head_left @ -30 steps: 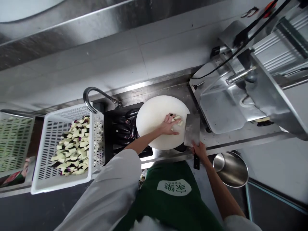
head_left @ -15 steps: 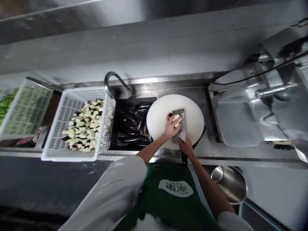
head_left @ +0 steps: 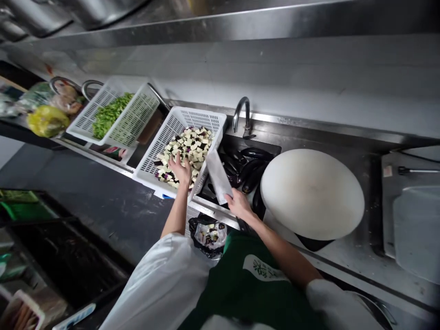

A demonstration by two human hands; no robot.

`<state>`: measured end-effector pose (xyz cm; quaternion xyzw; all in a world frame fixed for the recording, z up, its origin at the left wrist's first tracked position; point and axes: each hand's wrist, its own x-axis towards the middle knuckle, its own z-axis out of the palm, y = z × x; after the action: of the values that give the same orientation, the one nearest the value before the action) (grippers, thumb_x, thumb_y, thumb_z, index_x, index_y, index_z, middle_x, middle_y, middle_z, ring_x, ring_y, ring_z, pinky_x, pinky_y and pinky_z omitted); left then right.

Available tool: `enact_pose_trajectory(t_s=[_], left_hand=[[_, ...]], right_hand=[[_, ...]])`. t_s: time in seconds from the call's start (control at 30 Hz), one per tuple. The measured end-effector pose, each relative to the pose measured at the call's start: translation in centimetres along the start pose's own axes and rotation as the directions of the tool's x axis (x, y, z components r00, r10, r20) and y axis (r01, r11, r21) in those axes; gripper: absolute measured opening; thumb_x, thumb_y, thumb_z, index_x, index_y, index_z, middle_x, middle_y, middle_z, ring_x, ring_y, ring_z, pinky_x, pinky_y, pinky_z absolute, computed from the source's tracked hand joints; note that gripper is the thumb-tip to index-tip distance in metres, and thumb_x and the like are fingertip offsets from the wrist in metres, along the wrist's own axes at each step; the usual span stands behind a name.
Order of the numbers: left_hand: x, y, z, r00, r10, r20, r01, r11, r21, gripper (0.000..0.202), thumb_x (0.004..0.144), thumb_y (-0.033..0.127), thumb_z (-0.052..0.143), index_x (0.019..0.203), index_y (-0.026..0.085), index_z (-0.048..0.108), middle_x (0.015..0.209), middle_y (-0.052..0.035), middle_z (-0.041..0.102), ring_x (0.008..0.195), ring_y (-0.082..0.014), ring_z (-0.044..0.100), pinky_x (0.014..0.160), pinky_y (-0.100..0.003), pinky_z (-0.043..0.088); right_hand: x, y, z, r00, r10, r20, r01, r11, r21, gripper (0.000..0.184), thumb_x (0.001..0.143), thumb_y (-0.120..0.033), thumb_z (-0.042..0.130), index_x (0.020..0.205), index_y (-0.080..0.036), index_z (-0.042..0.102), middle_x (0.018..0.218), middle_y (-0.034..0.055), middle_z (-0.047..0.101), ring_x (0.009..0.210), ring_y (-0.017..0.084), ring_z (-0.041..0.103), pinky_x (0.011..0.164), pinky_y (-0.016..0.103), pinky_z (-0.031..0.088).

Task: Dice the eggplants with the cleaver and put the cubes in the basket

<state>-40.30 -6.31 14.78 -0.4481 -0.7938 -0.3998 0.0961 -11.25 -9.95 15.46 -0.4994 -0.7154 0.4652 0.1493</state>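
My left hand (head_left: 180,170) is over the near part of a white plastic basket (head_left: 146,172), its fingers spread and nothing held in them. Cut eggplant chunks (head_left: 197,143), pale with dark skin, fill much of the basket beneath it. In my right hand (head_left: 238,204) is the handle of a cleaver (head_left: 219,176); its broad blade tilts up beside the basket's right wall, above the sink. Whole dark eggplants (head_left: 252,170) lie in the sink behind and right of the blade. The round white cutting board (head_left: 312,192) bears no chunks.
A curved faucet (head_left: 244,114) rises behind the sink. Farther left stands another white basket of chopped greens (head_left: 112,114). Below the counter edge is a black-bagged bin (head_left: 209,236) with scraps. A steel shelf (head_left: 220,30) runs overhead.
Both hands have moved left from the cutting board to the basket, the cleaver going along in my right hand. The chunks on the blade are gone, and my left hand has opened. My view has turned left.
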Motion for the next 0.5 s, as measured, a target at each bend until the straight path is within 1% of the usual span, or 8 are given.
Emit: enact_pose_trajectory(t_s=[0.07,0.1,0.13,0.17,0.2,0.23,0.37,0.5], left_hand=[[-1.2,-1.2,0.7,0.998,0.037,-0.048,-0.040,0.998,-0.058,0.036,0.104,0.030,0.044,0.132,0.015,0.061,0.139,-0.0174,0.057,0.138,-0.0290,0.050,0.118,-0.049,0.039],[-2.8,-1.1,1.7,0.997,0.083,0.007,-0.082,0.991,-0.103,0.033,0.105,0.027,0.042,0.127,0.016,0.063,0.132,-0.0151,0.062,0.130,-0.0263,0.056,0.114,-0.046,0.044],[-4.7,-0.7,3.1,0.979,0.149,0.137,-0.128,0.980,-0.151,0.031,0.105,0.024,0.039,0.123,0.017,0.064,0.124,-0.0127,0.065,0.122,-0.0237,0.061,0.109,-0.042,0.048],[-6.9,-0.1,4.7,0.928,0.209,0.309,-0.156,0.970,-0.186,0.031,0.105,0.021,0.038,0.120,0.017,0.065,0.118,-0.0109,0.068,0.116,-0.0218,0.064,0.106,-0.039,0.051],[-9.1,0.6,6.6,0.811,0.267,0.521,-0.191,0.962,-0.194,0.029,0.105,0.019,0.040,0.118,0.017,0.066,0.116,-0.0101,0.069,0.113,-0.0208,0.065,0.104,-0.036,0.051],[-11.2,1.2,8.5,0.654,0.282,0.702,-0.225,0.958,-0.175,0.026,0.104,0.019,0.045,0.118,0.018,0.066,0.116,-0.0091,0.069,0.112,-0.0203,0.065,0.104,-0.034,0.052],[-16.6,1.2,14.2,0.425,0.142,0.894,-0.249,0.968,-0.035,0.022,0.097,0.029,0.066,0.112,0.014,0.069,0.115,-0.0148,0.069,0.110,-0.0295,0.066,0.102,-0.045,0.052],[-17.3,-1.9,17.1,0.162,-0.012,0.987,-0.364,0.929,0.071,0.048,0.091,0.038,0.071,0.131,0.012,0.064,0.146,-0.0227,0.054,0.136,-0.0393,0.052,0.116,-0.058,0.035]], right_hand=[[-1.5,2.9,-1.5,0.994,0.078,-0.083,-0.079,0.997,-0.013,0.017,0.096,-0.033,0.057,0.082,-0.023,0.053,0.072,0.0033,0.065,0.072,0.019,0.064,0.064,0.025,0.042],[-2.4,4.7,-2.7,0.982,0.141,-0.128,-0.142,0.990,0.001,0.020,0.096,-0.037,0.054,0.083,-0.023,0.052,0.066,0.0015,0.062,0.065,0.019,0.062,0.061,0.026,0.042],[-3.5,6.7,-4.0,0.959,0.205,-0.197,-0.206,0.978,0.017,0.024,0.097,-0.043,0.052,0.082,-0.024,0.051,0.059,-0.0003,0.058,0.058,0.019,0.059,0.058,0.027,0.042],[-4.7,8.6,-5.4,0.930,0.255,-0.266,-0.256,0.966,0.031,0.027,0.096,-0.047,0.051,0.081,-0.025,0.050,0.055,-0.0014,0.056,0.053,0.019,0.056,0.056,0.028,0.042],[-6.0,10.3,-6.8,0.890,0.302,-0.343,-0.311,0.950,0.030,0.030,0.093,-0.051,0.052,0.077,-0.026,0.048,0.052,-0.0017,0.054,0.050,0.019,0.054,0.054,0.029,0.042],[-7.4,11.8,-8.2,0.851,0.347,-0.394,-0.360,0.932,0.043,0.032,0.091,-0.054,0.053,0.076,-0.027,0.047,0.050,-0.0013,0.053,0.049,0.019,0.054,0.054,0.030,0.043],[-13.8,15.3,-11.3,0.675,0.504,-0.539,-0.536,0.837,0.112,0.038,0.082,-0.062,0.059,0.071,-0.028,0.045,0.046,0.0006,0.054,0.045,0.020,0.055,0.052,0.032,0.045],[-19.6,15.8,-10.7,0.449,0.680,-0.580,-0.698,0.672,0.247,0.038,0.078,-0.061,0.063,0.069,-0.026,0.048,0.047,0.0020,0.058,0.044,0.021,0.057,0.048,0.032,0.045]])
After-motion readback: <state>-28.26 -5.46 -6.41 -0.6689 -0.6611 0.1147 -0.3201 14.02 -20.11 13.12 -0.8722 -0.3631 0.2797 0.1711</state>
